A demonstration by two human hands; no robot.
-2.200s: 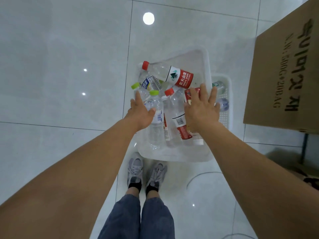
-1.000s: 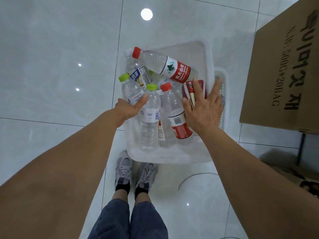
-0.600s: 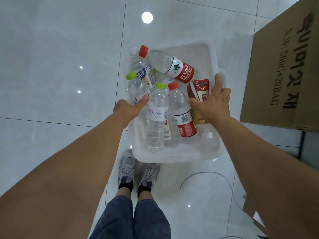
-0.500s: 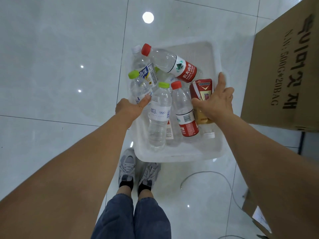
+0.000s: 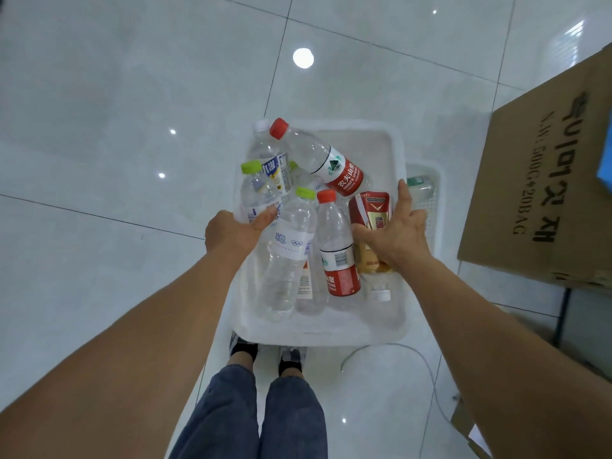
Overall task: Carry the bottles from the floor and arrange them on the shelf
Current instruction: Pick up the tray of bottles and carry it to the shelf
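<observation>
A white plastic basket (image 5: 318, 336) holds several clear water bottles lying loose. Among them are a red-capped bottle (image 5: 318, 160) across the far end, a green-capped bottle (image 5: 291, 246), another red-capped bottle (image 5: 334, 240) and a red-and-gold bottle (image 5: 369, 210) with its cap towards me. My left hand (image 5: 231, 231) grips the basket's left rim, thumb inside. My right hand (image 5: 400, 240) holds the right rim beside the red-and-gold bottle, with its index finger stretched along the edge. The basket hangs above my feet.
A second white basket (image 5: 433, 207) stays on the tiled floor to the right, with one bottle (image 5: 420, 187) in it. A large cardboard box (image 5: 546, 180) stands at the right. A thin cable (image 5: 414, 352) lies on the floor near my shoes (image 5: 291, 354).
My hands went from over the bottles to the basket's side rims. The basket rose and shifted off the second basket, and the bottles slid a little.
</observation>
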